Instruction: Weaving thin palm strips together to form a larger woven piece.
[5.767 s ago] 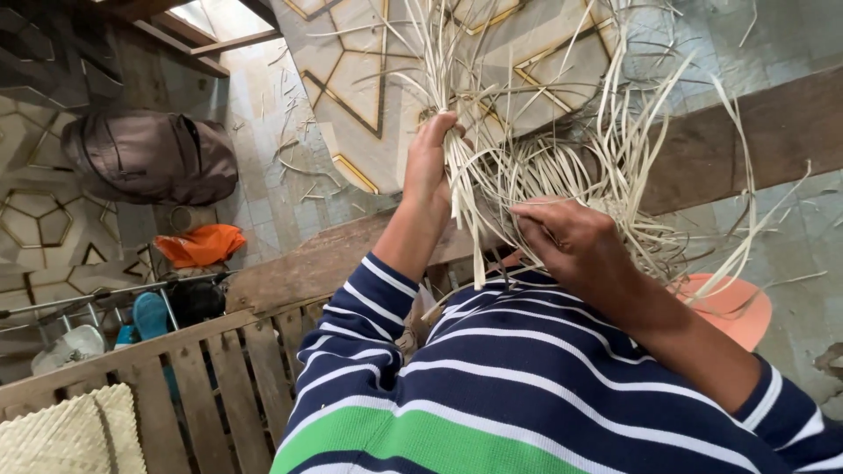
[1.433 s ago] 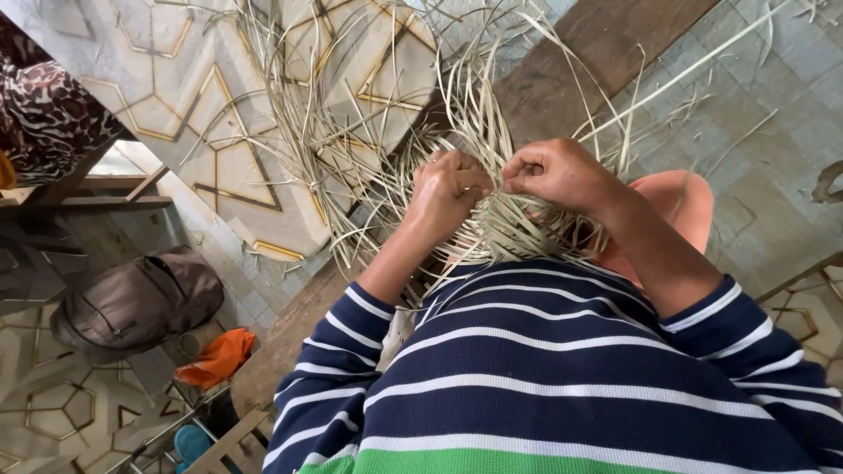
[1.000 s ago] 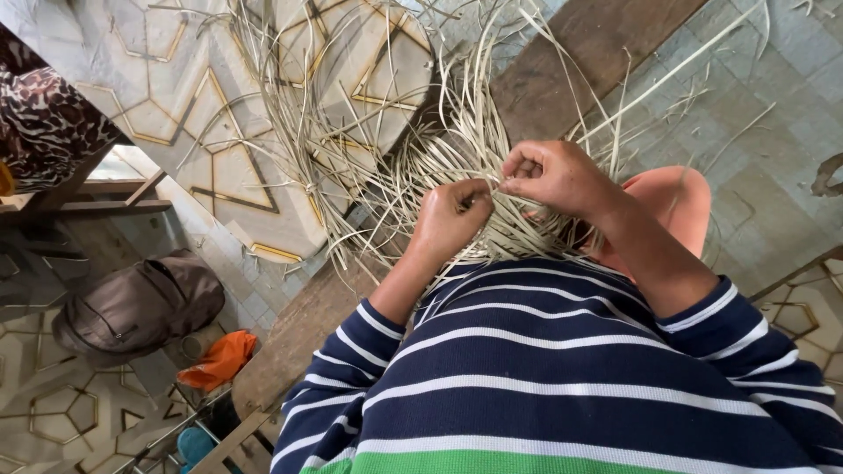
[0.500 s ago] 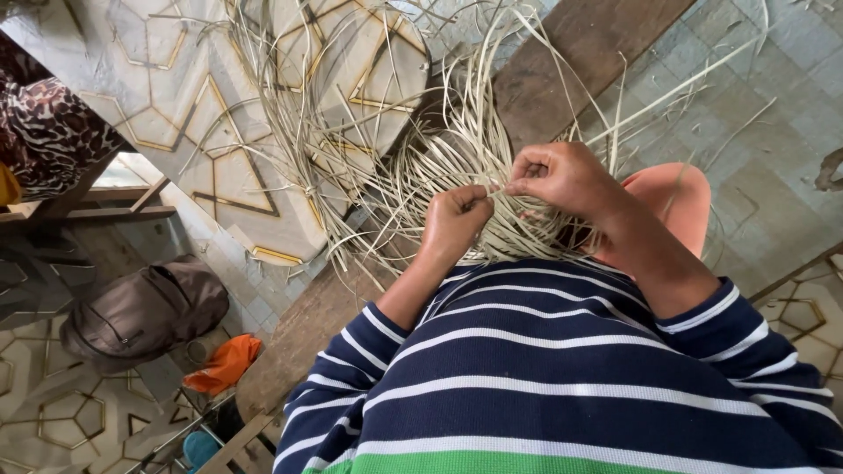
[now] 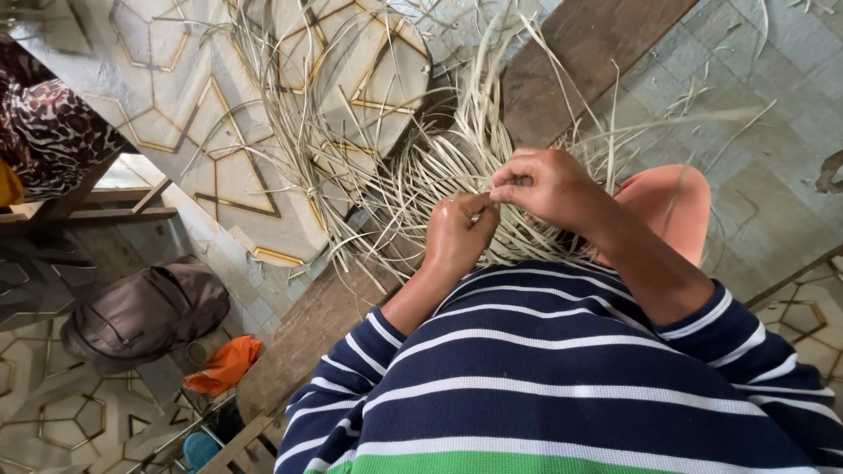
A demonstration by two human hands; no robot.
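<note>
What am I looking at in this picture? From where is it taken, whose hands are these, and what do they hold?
The camera sits on a person's head and looks down, so both hands belong to the wearer, in a striped sweater. The left hand and right hand meet at a bundle of pale straw-like strips, pinching thin strands that fan out across a wooden plank. To the left, lower down, lie a grey-brown bag and an orange cloth.

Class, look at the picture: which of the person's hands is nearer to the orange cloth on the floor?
Left. The left hand sits on the side toward the orange cloth; the right hand is farther off, beyond it, both pinching the pale strips.
</note>
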